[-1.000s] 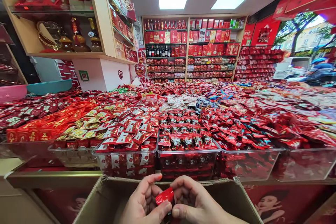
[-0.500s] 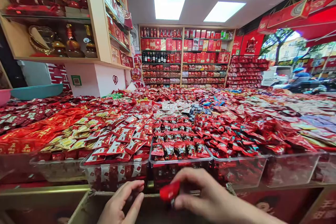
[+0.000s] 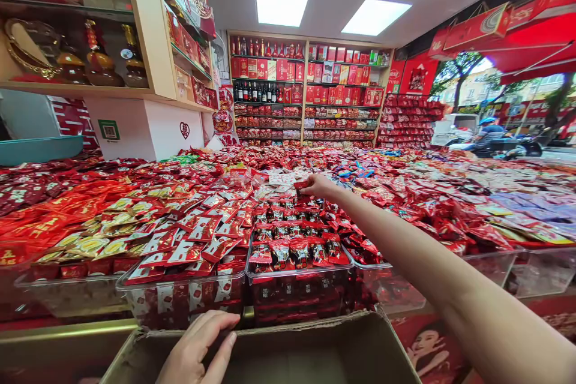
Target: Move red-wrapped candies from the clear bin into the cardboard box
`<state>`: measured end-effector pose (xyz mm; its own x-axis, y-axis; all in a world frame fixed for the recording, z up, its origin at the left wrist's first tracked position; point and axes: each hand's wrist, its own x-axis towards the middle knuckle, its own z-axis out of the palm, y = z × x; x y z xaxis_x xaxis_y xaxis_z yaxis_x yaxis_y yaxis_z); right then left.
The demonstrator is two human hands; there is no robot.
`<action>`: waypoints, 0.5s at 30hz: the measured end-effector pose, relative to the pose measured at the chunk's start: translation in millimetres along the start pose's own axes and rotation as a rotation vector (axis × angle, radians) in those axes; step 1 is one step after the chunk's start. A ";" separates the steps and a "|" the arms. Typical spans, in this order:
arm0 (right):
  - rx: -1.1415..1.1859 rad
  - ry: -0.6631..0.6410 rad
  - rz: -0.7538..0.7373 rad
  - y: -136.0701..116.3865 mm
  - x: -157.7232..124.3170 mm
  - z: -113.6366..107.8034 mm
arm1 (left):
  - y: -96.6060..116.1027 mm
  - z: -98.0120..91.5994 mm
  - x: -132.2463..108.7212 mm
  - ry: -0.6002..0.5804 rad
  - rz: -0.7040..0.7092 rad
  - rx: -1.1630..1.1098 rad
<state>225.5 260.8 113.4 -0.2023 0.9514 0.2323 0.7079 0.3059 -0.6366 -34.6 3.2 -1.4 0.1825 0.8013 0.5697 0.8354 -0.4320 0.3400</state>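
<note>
One red sweet [image 3: 302, 183] sits pinched in my right hand [image 3: 318, 185] far over the bin [image 3: 297, 281], not dropped yet; my left hand [image 3: 198, 351] lies flat and empty on the box [image 3: 317, 329].

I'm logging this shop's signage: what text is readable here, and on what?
"囍", probably: red emblem on the white pillar.
Green-framed sign: print too small.
Candy wrappers in the clear bins: characters too small.
Shelf boxes and hanging red boxes: blurred.
In the right hand, the red candy: unreadable.
</note>
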 end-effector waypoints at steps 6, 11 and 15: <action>-0.056 -0.101 0.050 8.6 5.7 8.7 | 2.8 -0.7 1.1 -0.015 0.043 -0.001; -0.039 -0.129 0.102 5.9 1.0 9.8 | 0.4 0.8 -1.8 -0.021 0.047 -0.011; -0.032 -0.157 0.148 4.5 -2.0 10.9 | -2.1 3.4 -4.4 -0.017 0.037 -0.006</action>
<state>221.7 260.7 102.0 -0.1957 0.9805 0.0188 0.7585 0.1635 -0.6308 -35.4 2.0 -7.2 0.2220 0.7916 0.5693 0.8249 -0.4638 0.3231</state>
